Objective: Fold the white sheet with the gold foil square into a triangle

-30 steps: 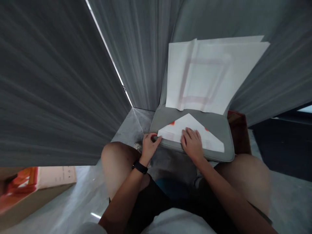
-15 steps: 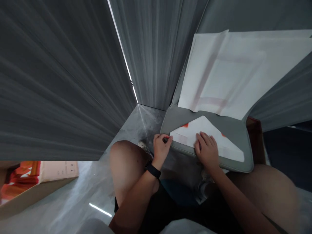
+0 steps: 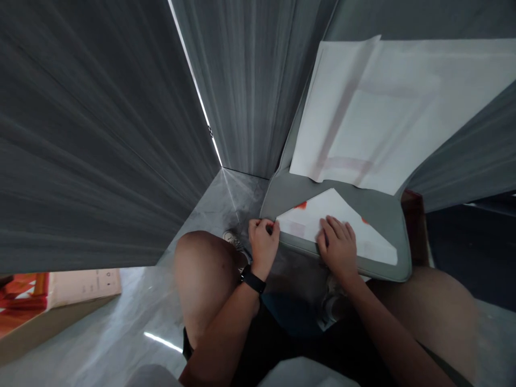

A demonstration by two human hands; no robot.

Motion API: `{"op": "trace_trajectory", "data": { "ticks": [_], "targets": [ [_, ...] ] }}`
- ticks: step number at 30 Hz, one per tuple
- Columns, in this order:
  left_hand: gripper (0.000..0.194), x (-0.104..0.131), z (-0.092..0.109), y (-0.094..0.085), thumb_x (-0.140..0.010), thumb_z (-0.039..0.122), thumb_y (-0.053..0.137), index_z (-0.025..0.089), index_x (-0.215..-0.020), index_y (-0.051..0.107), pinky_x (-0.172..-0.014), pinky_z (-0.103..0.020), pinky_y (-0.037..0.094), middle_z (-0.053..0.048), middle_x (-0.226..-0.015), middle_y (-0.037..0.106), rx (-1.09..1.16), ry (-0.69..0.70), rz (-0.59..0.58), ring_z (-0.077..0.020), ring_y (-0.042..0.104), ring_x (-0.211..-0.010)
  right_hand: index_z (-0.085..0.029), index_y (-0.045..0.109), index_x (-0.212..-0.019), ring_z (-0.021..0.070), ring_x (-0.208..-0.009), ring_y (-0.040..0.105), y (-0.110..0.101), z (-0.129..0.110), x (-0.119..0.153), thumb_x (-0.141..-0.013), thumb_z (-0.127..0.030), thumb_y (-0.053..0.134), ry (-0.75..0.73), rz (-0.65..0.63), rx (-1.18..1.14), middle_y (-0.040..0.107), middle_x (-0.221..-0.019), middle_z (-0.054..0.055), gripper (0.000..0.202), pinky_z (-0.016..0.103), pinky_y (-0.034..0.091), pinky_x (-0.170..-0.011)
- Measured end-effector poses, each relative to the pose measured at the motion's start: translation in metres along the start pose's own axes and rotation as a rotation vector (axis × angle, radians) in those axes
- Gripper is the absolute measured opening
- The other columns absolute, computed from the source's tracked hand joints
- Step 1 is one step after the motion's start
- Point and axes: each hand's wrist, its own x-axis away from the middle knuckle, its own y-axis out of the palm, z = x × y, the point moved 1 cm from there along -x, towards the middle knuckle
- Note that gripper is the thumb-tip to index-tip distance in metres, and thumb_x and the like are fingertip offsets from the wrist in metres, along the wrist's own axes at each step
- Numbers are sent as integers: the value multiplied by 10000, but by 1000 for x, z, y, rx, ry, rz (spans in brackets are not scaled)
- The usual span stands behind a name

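Observation:
A folded white paper (image 3: 334,215) with small orange-red patches along its upper edges lies on the grey chair seat (image 3: 290,188). At its left corner, my left hand (image 3: 264,242) is closed in a pinch, with a bit of red between or behind the fingertips; what it grips is too small to name. My right hand (image 3: 338,244) rests on the lower middle of the folded paper, fingers bent and pressed together. Large white sheets (image 3: 387,113) with faint creases lean against the chair's back, behind the folded paper.
An open cardboard box (image 3: 83,287) with orange-red and white items stands on the floor at the lower left. Dark grey panels (image 3: 100,134) rise at the left and behind. My knees flank the chair's front edge, and a dark red box (image 3: 414,220) is right of the seat.
The whole view has shifted slightly, so the chair, papers and hands sit a little further left and up. Both hands keep nearly the same place on the folded paper.

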Motion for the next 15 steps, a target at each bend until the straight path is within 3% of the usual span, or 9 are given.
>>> {"op": "trace_trajectory", "data": {
  "ticks": [4, 8, 15],
  "targets": [
    [152, -1, 0, 2, -945, 256, 727, 211, -803, 695, -940, -363, 497, -60, -882, 601, -20, 13, 7, -236, 595, -978, -139, 715, -1270, 288, -1255, 649, -9, -6, -4, -1019, -219, 521, 16, 0, 7, 719, -1343, 160, 327, 560, 342, -1241],
    [142, -3, 0, 3, -945, 264, 726, 214, -813, 709, -897, -356, 495, -57, -861, 602, -40, 22, 17, -235, 590, -946, -139, 701, -1306, 275, -1302, 626, -13, -22, -12, -1045, -228, 502, -34, -12, -45, 705, -1377, 153, 340, 518, 343, -1251],
    [122, -3, -2, 3, -943, 255, 724, 210, -830, 722, -902, -361, 499, -56, -860, 599, -38, 47, 13, -230, 593, -922, -138, 726, -1275, 281, -1299, 632, 6, -35, -7, -1066, -240, 470, -94, -35, -77, 713, -1366, 154, 345, 503, 403, -1211]
  ]
}}
